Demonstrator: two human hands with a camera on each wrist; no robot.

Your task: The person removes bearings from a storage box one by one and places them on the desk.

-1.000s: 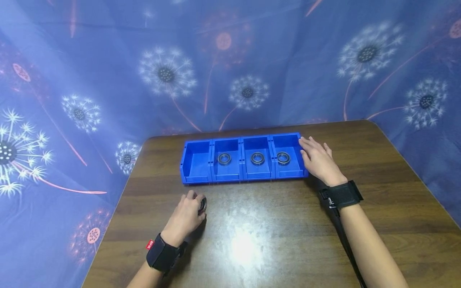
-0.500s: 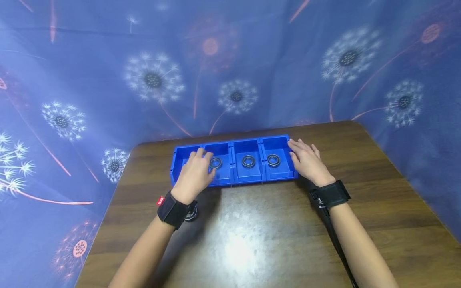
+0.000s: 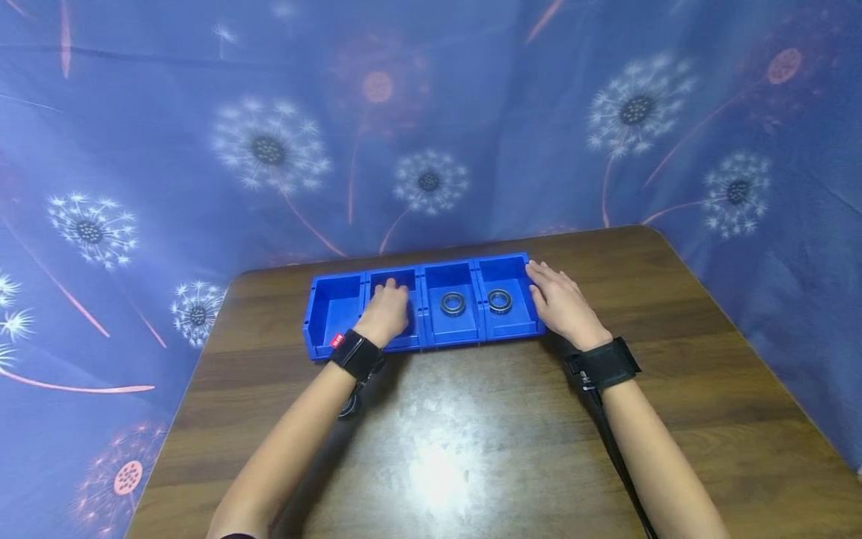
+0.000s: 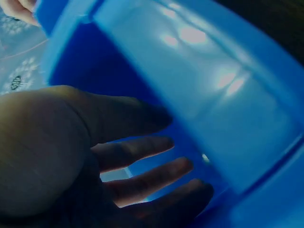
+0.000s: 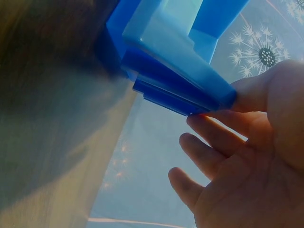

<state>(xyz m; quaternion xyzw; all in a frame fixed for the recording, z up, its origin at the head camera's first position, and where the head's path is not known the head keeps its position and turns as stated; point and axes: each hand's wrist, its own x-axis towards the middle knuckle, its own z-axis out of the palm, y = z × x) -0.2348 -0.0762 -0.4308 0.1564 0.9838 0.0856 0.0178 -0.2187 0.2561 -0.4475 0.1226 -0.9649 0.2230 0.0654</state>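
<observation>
A row of blue plastic bins stands on the table. My left hand reaches down into the second bin from the left; in the left wrist view its fingers are spread and nearly straight, with nothing seen between them. The bottom of that bin is largely hidden behind the hand. My right hand holds the rim at the row's right end between thumb and index finger, the other fingers loose. One ball bearing lies in the third bin, and another bearing in the rightmost bin.
A further bearing is on the wooden table, partly hidden by my left wrist. A black cable runs from the right wristband along the forearm. Behind the table hangs a blue dandelion-print curtain.
My left hand let go of a bearing on the table in front of the bins and moved forward into the second bin. The right hand stays at the row's right end.
</observation>
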